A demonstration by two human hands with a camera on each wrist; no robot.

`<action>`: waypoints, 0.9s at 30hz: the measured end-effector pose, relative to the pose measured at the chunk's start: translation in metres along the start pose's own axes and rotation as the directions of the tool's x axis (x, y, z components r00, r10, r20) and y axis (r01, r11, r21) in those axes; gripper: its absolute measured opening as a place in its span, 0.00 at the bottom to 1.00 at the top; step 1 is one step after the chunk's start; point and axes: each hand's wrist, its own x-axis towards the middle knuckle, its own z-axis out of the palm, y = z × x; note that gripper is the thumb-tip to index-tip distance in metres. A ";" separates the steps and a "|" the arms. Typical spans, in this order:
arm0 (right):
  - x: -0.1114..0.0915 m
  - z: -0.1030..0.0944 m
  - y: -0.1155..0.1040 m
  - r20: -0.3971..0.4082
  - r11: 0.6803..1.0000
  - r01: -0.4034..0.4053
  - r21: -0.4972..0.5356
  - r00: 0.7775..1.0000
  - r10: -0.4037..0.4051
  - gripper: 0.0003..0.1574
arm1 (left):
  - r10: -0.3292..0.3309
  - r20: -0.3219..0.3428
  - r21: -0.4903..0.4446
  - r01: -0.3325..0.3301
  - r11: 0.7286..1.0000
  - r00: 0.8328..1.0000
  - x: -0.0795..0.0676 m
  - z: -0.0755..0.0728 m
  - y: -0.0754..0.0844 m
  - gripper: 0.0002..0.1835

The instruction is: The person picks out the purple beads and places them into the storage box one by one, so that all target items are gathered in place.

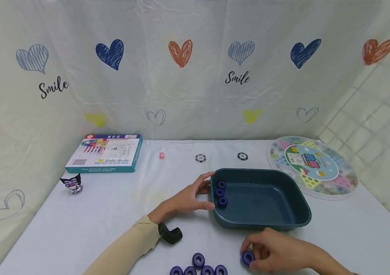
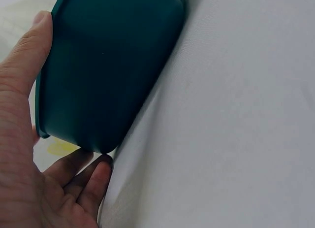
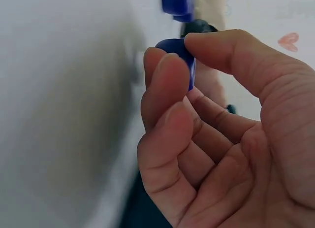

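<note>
A dark teal plastic basin (image 1: 263, 226) stands on the white cloth. My left hand (image 1: 193, 196) grips its left end, the thumb at the near corner and the fingers toward the far one; in the left wrist view the thumb presses the basin's wall (image 2: 108, 65). Inside, along the left wall, lies a short row of purple rings (image 1: 222, 202). In front of the basin, my right hand (image 1: 279, 250) pinches one thick purple ring (image 1: 248, 258) between thumb and fingers, low over the cloth. The right wrist view shows this ring (image 3: 177, 48) partly hidden by fingertips.
Several more purple rings (image 1: 198, 260) lie at the near edge of the view. Behind are a bead-set box (image 1: 105, 152), a small pink figure (image 1: 161, 155) and two poker chips (image 1: 200, 158). A black-and-purple figurine (image 1: 73, 184) stands left; a round clear case (image 1: 313, 164) lies right.
</note>
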 end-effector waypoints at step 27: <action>0.018 -0.080 -0.027 -0.140 0.984 -0.118 -0.135 0.985 0.099 0.16 | 0.007 0.008 -0.011 -0.007 1.000 1.000 0.000 0.000 -0.001 0.49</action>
